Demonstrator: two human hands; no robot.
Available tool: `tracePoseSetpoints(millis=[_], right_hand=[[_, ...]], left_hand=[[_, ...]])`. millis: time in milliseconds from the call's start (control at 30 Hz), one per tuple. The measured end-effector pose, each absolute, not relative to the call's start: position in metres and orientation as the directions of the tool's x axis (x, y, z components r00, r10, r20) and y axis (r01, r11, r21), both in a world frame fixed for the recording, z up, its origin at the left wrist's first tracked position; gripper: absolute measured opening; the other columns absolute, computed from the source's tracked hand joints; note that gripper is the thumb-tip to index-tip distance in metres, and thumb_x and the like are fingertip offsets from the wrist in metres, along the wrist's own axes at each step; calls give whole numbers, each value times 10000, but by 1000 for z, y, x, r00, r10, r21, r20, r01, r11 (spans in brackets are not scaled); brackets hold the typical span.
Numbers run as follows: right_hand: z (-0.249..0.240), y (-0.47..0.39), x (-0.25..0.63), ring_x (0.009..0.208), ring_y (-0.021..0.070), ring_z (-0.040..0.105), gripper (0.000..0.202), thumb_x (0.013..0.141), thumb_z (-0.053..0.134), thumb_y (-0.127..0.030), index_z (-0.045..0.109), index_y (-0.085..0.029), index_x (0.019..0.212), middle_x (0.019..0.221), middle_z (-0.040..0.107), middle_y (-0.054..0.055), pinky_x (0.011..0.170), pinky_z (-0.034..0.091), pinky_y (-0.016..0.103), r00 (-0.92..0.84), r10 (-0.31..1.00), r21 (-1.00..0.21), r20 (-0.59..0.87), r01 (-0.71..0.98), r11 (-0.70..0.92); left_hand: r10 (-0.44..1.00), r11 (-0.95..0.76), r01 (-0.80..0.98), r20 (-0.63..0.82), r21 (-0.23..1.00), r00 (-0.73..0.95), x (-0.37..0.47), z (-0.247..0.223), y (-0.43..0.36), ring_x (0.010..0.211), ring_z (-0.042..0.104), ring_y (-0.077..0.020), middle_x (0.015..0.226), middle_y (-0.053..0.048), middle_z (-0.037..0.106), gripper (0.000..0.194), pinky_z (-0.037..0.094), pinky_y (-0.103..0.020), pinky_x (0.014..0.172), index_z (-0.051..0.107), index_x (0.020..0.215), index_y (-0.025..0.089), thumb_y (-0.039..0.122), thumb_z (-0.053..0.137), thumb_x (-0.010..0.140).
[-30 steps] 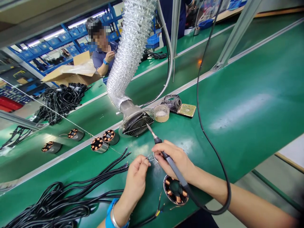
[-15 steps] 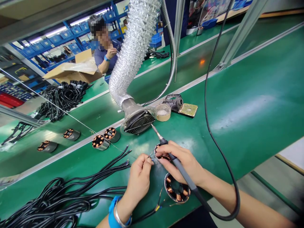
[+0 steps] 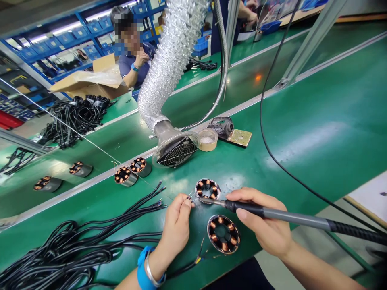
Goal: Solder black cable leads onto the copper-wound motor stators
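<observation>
My right hand (image 3: 263,221) is closed around a soldering iron (image 3: 284,216), which lies nearly level and points left. Its metal tip reaches the lower left rim of a motor stator (image 3: 215,188) with copper coils; whether it touches is hard to tell. Beside that rim, my left hand (image 3: 177,221) pinches thin wires (image 3: 191,197) between thumb and forefinger. Nearer to me, a second copper-wound stator (image 3: 209,237) sits below the iron. A black cable with stripped coloured ends (image 3: 198,259) lies to its left.
A fume extractor (image 3: 178,152) on a silver hose (image 3: 172,60) hangs beyond my hands. Past it stand a solder paste tub (image 3: 208,141) and an iron stand (image 3: 225,128). Black cables (image 3: 45,253) cover the left side; several stators (image 3: 125,177) stand behind. A co-worker (image 3: 133,60) sits opposite.
The soldering iron has swung from pointing away, near the extractor, to lying level with its tip at the stator. My right hand has moved right, uncovering the stator; my left hand stays almost still.
</observation>
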State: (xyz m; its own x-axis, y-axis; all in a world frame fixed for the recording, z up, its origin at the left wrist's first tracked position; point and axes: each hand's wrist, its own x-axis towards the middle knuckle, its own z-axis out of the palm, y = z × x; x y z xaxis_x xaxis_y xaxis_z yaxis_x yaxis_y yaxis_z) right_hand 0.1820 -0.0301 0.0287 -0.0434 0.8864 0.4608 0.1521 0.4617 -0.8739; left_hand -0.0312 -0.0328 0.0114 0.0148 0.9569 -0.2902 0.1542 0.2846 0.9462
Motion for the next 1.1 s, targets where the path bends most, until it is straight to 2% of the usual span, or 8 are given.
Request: tracePoseSetpoints(millis=[133, 367, 567, 767, 933, 1100], right_hand=[[25, -29, 180, 685, 170, 634, 141, 854, 585, -201, 677, -229, 956, 824, 688, 17, 581, 500, 247, -41, 891, -879, 452, 151, 453], [29, -27, 176, 621, 143, 603, 152, 829, 572, -169, 675, -216, 931, 774, 674, 4, 556, 473, 236, -65, 882, -872, 466, 133, 471], [33, -26, 173, 601, 151, 583, 162, 820, 564, -159, 669, -193, 939, 763, 663, 18, 542, 450, 263, -129, 862, -853, 491, 130, 505], [38, -30, 167, 535, 138, 502, 220, 789, 526, -104, 660, -166, 952, 661, 596, 15, 490, 394, 265, -159, 784, -779, 599, 109, 617], [45, -29, 163, 497, 133, 456, 245, 756, 514, -66, 669, -127, 935, 622, 578, 33, 474, 358, 279, -191, 682, -671, 706, 125, 731], [48, -30, 166, 496, 142, 479, 272, 759, 511, -62, 665, -143, 968, 641, 592, 38, 469, 367, 282, -155, 696, -686, 701, 118, 718]], left_hand=[[959, 277, 156, -284, 948, 19, -31, 10, -33, 527, 247, -109, 585, 61, 318, 353, 226, -223, 497, 488, 756, 202, 528, 489, 891], [967, 234, 193, -249, 953, 56, -32, 10, -34, 525, 195, -108, 603, 72, 276, 316, 207, -232, 507, 476, 785, 202, 467, 417, 947], [980, 169, 265, -190, 949, 56, -32, 12, -34, 569, 268, -113, 634, 60, 325, 310, 242, -236, 546, 465, 784, 196, 429, 388, 973], [989, 97, 318, -127, 943, 73, -29, 20, -35, 666, 378, -131, 701, 36, 418, 300, 309, -248, 639, 462, 775, 193, 395, 380, 981], [989, 91, 332, -123, 939, 78, -28, 21, -35, 681, 386, -134, 710, 35, 411, 299, 317, -255, 656, 468, 784, 194, 390, 371, 988], [989, 89, 353, -124, 931, 78, -29, 19, -35, 698, 398, -139, 727, 31, 430, 294, 322, -259, 663, 482, 803, 193, 391, 371, 990]])
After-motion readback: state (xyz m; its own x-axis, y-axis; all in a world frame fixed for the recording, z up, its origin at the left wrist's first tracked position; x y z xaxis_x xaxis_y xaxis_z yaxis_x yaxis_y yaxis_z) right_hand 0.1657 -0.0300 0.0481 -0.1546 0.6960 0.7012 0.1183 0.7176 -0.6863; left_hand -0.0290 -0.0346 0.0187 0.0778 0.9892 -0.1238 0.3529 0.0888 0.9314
